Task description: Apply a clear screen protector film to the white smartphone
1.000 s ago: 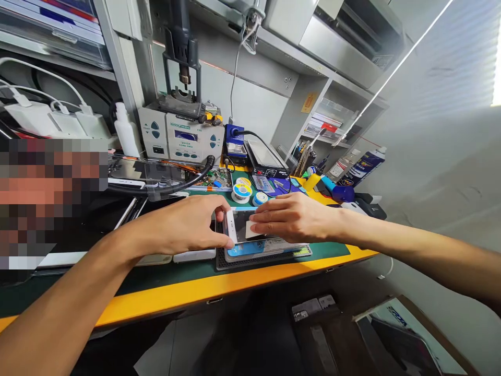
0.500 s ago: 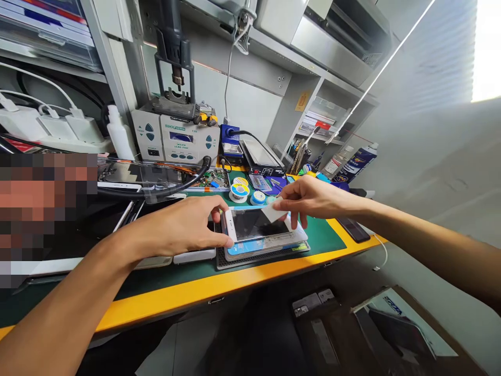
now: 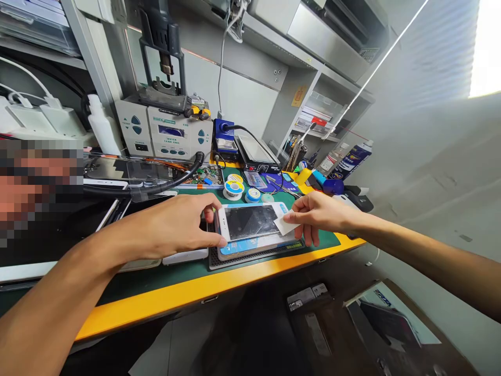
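A white-framed smartphone [image 3: 250, 222] with a dark screen lies on a light blue and white box [image 3: 238, 249], which sits on a dark perforated pad [image 3: 213, 261]. My left hand [image 3: 199, 222] grips the phone's left end, thumb at the near corner and fingers curled at the far one. My right hand [image 3: 309, 216] pinches a small white card [image 3: 285, 224] between thumb and fingers. The card is tilted over the right end of the phone screen; whether its edge touches the glass I cannot tell.
Solder spools [image 3: 234, 188] stand behind the phone on the green mat [image 3: 156, 282]. A rework station [image 3: 168, 130] with a black hose is at the back left. Spray can [image 3: 352, 159] and bottles stand at the right. The yellow bench edge [image 3: 164, 300] runs along the front.
The white card in my right hand has moved towards the right end and near edge of the phone, uncovering more screen. My left hand keeps its grip. The camera view has shifted slightly.
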Motion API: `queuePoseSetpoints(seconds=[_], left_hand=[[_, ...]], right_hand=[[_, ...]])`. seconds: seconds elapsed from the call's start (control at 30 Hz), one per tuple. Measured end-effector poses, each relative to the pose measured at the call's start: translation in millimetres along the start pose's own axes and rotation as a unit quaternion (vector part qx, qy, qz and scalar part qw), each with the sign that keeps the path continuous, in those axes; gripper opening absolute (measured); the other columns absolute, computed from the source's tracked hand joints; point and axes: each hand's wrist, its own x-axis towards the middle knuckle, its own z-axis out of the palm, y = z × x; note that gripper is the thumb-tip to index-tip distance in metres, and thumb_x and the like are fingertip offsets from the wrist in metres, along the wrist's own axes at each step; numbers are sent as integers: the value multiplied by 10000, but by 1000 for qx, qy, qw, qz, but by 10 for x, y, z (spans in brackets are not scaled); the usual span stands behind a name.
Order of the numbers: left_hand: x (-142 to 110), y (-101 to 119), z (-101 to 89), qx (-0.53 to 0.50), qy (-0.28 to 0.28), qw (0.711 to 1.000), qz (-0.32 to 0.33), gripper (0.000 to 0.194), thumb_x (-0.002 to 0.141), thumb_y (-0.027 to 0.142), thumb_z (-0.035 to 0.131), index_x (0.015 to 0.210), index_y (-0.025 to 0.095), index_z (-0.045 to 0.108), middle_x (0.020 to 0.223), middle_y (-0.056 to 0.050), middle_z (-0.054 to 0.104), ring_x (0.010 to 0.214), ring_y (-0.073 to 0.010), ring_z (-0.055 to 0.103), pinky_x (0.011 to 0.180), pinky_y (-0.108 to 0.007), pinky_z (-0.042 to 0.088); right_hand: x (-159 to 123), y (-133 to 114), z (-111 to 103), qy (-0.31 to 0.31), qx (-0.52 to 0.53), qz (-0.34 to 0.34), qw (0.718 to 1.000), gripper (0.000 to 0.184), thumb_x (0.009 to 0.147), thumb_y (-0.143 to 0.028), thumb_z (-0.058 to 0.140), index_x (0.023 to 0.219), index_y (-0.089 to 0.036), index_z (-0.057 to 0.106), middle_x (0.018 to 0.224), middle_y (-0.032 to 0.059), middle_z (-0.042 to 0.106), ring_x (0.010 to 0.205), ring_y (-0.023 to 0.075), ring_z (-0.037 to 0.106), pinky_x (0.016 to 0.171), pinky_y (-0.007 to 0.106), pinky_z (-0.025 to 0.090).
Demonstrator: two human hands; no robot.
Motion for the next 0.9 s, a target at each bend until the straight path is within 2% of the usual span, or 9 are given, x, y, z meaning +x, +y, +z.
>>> queuePoseSetpoints(seconds=[0.23,0.4,0.57,0.63,0.7,0.77,0.9], left_hand=[[-4,13,-9,-1,-3,1000,-5,530,667,664,769,1020,282,666,734,29,653,596,-182,581,539,-301,431],[-23,20,-18,14,-1,1000,-1,572,673,701,757,1036,273,649,751,31,642,648,-185,584,563,-288,435],[-73,90,-62,1,-17,1000,-2,575,685,625,760,1109,260,630,846,28,651,685,-177,582,584,-280,430],[-86,98,-77,-11,-26,1000,1,583,686,609,760,1133,257,630,864,28,649,684,-173,578,583,-279,429],[-95,92,-92,-18,-28,999,4,590,692,605,756,1155,260,631,871,29,645,682,-170,575,587,-278,429],[-104,82,-104,-11,-28,1000,9,581,705,604,749,1164,267,633,870,31,638,687,-168,574,597,-276,427],[-118,77,-112,9,-24,1000,12,614,717,602,746,1222,275,622,866,34,642,703,-174,593,624,-277,430]], right_hand=[[-12,-224,258,30,-9,-10,999,362,896,-356,740,602,-211,585,618,47,758,447,176,688,423,257,573],[56,-388,471,13,-8,-40,999,335,931,-289,658,620,-200,572,610,46,754,436,157,684,413,226,566],[108,-568,721,-10,-17,-95,995,247,875,-232,655,644,-190,578,590,33,742,448,156,694,408,206,557],[128,-629,781,-22,-1,-94,995,230,869,-209,648,653,-187,573,596,32,742,452,163,697,406,219,564],[151,-677,770,-39,20,-80,996,250,881,-209,651,648,-186,565,599,33,743,442,166,691,404,234,571],[175,-702,666,-44,36,-79,995,273,903,-238,667,652,-184,574,598,34,741,448,169,693,411,243,580],[225,-626,253,9,28,-93,995,252,905,-303,731,716,-167,634,645,45,748,509,180,722,435,247,597]])
